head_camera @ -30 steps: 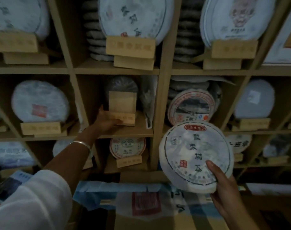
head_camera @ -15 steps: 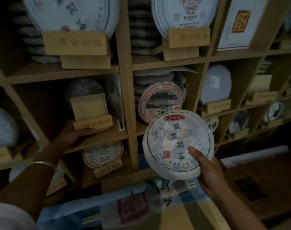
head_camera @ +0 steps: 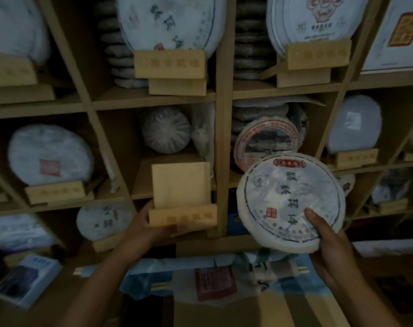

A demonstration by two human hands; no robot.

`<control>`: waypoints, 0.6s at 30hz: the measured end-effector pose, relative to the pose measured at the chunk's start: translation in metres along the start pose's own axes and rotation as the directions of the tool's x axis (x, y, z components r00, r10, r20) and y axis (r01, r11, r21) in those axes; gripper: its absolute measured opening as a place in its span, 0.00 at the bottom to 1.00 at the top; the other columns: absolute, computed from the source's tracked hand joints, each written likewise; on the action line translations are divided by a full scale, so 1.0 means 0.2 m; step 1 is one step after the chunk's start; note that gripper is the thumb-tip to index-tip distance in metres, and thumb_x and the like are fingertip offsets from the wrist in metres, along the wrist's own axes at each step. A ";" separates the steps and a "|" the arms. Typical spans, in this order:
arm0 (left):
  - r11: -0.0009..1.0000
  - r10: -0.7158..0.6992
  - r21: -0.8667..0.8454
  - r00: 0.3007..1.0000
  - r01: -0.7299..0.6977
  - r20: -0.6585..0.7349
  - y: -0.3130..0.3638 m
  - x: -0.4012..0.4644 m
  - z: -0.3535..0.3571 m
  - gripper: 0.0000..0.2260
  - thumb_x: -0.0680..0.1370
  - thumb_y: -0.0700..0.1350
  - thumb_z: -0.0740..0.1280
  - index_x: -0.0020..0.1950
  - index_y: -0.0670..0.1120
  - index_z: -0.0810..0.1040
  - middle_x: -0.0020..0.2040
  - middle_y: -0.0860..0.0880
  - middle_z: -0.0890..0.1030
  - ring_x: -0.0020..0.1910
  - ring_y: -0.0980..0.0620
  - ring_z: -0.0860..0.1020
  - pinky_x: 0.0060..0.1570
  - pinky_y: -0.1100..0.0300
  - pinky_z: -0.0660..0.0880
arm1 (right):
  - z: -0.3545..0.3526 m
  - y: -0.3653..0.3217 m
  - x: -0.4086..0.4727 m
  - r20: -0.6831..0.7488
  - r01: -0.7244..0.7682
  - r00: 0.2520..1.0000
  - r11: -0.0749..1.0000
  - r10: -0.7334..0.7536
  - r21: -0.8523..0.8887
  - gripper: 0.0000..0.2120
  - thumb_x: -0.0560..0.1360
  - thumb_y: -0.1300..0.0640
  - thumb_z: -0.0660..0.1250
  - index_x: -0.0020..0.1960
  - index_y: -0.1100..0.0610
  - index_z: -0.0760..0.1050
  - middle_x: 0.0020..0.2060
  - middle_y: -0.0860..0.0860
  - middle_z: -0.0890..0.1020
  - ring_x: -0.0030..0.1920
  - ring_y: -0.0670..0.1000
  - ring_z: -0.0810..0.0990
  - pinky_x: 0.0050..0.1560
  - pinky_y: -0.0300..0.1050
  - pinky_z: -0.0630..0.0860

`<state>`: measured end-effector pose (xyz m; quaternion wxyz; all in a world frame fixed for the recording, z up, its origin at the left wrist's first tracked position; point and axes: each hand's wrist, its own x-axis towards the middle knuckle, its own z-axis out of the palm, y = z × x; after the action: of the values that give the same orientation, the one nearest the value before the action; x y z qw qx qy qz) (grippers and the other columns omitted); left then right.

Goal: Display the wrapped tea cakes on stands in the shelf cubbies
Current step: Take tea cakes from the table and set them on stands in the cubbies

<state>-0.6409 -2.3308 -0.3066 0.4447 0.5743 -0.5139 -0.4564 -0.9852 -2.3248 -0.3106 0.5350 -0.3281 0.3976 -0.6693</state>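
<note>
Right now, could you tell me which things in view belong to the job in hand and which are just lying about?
In use:
- wrapped tea cake, held by the right hand
- empty wooden stand, held by the left hand
- middle cubby behind the stand

Lying about:
- booklet
- red-labelled packet
- cakes already on stands

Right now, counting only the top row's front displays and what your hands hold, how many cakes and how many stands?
Cakes: 4. Three top-row cakes, plus one held cake in the right hand.
Stands: 4. Three top-row stands, plus one empty stand in the left hand.
Total: 8.
</note>
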 end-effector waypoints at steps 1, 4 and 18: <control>1.000 0.004 -0.003 1.000 -0.004 0.005 0.01 -0.02 0.02 0.47 0.45 0.67 0.80 0.62 0.55 0.75 0.52 0.53 0.84 0.52 0.53 0.82 0.46 0.58 0.81 | 0.02 0.00 -0.01 0.012 0.006 1.000 1.000 -0.006 0.008 0.25 0.72 0.58 0.67 0.67 0.43 0.73 0.62 0.51 0.81 0.62 0.54 0.80 0.58 0.57 0.78; 0.999 -0.021 -0.028 0.998 0.023 0.055 0.03 -0.06 0.09 0.42 0.50 0.59 0.83 0.62 0.57 0.74 0.56 0.51 0.83 0.56 0.51 0.81 0.53 0.50 0.81 | 0.06 -0.04 -0.05 0.077 0.039 0.996 0.999 -0.041 0.029 0.23 0.73 0.59 0.66 0.67 0.44 0.73 0.64 0.51 0.80 0.64 0.53 0.79 0.59 0.56 0.77; 0.998 0.050 -0.058 0.941 -0.032 0.334 0.12 -0.30 0.45 0.32 0.60 0.44 0.81 0.62 0.45 0.75 0.54 0.44 0.84 0.53 0.48 0.83 0.48 0.56 0.80 | 0.12 -0.29 -0.19 0.221 0.250 0.941 0.967 -0.256 0.055 0.24 0.70 0.54 0.74 0.65 0.44 0.76 0.66 0.54 0.78 0.67 0.56 0.76 0.66 0.67 0.70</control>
<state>-0.7370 -2.2759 -0.2960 0.3747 0.4658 -0.5820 -0.5512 -0.9828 -2.2862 -0.2477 0.4905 -0.4436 0.2800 -0.6959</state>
